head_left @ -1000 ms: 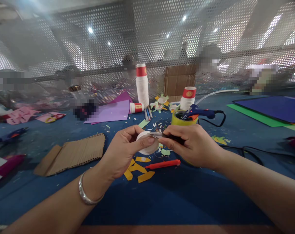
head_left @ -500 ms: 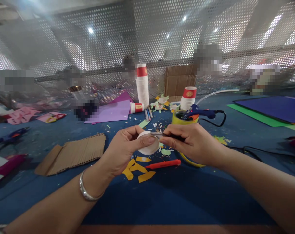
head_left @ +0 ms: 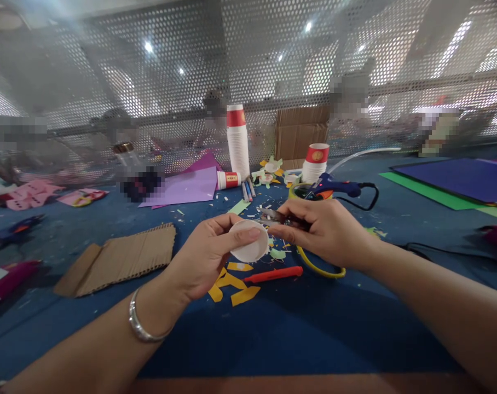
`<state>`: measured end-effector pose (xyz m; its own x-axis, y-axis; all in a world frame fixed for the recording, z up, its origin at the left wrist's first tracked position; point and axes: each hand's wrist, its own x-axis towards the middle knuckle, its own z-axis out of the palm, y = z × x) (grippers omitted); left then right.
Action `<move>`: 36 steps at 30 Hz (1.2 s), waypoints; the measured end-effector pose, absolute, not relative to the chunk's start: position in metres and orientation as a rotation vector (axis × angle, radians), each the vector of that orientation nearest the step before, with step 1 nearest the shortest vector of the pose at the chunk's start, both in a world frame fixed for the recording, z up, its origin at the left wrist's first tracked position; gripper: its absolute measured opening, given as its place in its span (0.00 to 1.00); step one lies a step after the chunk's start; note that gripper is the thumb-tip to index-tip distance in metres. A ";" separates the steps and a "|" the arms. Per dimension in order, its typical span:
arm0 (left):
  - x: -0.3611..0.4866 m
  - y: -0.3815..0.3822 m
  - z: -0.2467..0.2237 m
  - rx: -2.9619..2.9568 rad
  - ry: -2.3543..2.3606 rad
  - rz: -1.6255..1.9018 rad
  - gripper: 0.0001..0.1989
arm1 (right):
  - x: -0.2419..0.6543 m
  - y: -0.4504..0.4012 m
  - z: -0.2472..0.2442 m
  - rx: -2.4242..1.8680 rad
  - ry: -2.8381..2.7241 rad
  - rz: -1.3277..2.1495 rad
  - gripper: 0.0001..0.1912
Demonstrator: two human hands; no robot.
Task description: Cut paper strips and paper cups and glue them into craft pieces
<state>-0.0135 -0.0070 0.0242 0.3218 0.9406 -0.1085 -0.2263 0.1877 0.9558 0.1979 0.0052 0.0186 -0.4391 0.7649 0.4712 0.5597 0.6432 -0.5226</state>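
A round white cup base (head_left: 249, 249) is pinched at its rim between the thumb and fingers of my left hand (head_left: 209, 246). Just right of it, my right hand (head_left: 326, 232) is closed on scissors (head_left: 273, 215), whose blades point left, slightly parted and off the rim. Below both hands, yellow paper pieces (head_left: 242, 296) and a red marker (head_left: 275, 274) lie on the blue table (head_left: 298, 334).
Corrugated cardboard (head_left: 129, 254) lies at left. Behind stand a tall paper cup stack (head_left: 237, 142) and a shorter one (head_left: 315, 161). A blue glue gun (head_left: 334, 186) rests on a yellow tape roll (head_left: 295, 191), its cable trailing right. Purple paper (head_left: 183, 186) lies back left.
The scissor blades have come away from the white cup base's rim and parted a little. My left hand still holds the base, and the view has shifted slightly.
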 end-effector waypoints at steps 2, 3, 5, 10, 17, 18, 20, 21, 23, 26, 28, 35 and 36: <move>-0.013 -0.006 0.025 1.017 0.859 0.998 0.13 | 0.198 0.005 0.019 -1.042 -2.148 0.404 0.19; -0.012 -0.006 0.025 1.013 0.857 1.004 0.13 | 0.198 0.004 0.018 -1.047 -2.146 0.417 0.19; -0.012 -0.005 0.025 1.024 0.853 1.013 0.13 | 0.198 0.003 0.017 -1.058 -2.148 0.447 0.20; -0.013 -0.006 0.025 1.086 0.860 1.010 0.11 | 0.199 0.003 0.015 -1.065 -2.155 0.464 0.21; -0.014 -0.006 0.025 1.171 0.889 0.981 0.10 | 0.197 0.002 0.016 -0.990 -2.192 0.478 0.21; -0.014 -0.006 0.025 1.180 0.888 0.976 0.10 | 0.197 0.002 0.016 -0.978 -2.193 0.487 0.21; -0.014 -0.006 0.025 1.194 0.886 0.970 0.10 | 0.197 0.002 0.017 -0.961 -2.195 0.496 0.20; -0.014 -0.006 0.025 1.200 0.884 0.965 0.11 | 0.197 0.002 0.017 -0.956 -2.198 0.493 0.20; -0.015 -0.006 0.025 1.205 0.880 0.953 0.11 | 0.197 0.002 0.016 -0.950 -2.204 0.483 0.20; -0.015 -0.006 0.026 1.195 0.877 0.933 0.12 | 0.197 0.002 0.016 -0.936 -2.209 0.479 0.20; -0.015 -0.007 0.027 1.179 0.875 0.926 0.12 | 0.198 0.001 0.016 -0.936 -2.208 0.465 0.20; -0.015 -0.007 0.028 1.151 0.875 0.908 0.11 | 0.198 0.000 0.018 -0.959 -2.224 0.427 0.20; -0.015 -0.007 0.028 1.148 0.867 0.904 0.11 | 0.198 0.000 0.018 -0.958 -2.225 0.424 0.20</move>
<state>-0.0152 -0.0071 0.0275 0.3873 0.9164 -0.1008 -0.1388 0.1660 0.9763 0.1979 0.0002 0.0182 -0.5063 0.7347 0.4515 0.5172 0.6776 -0.5228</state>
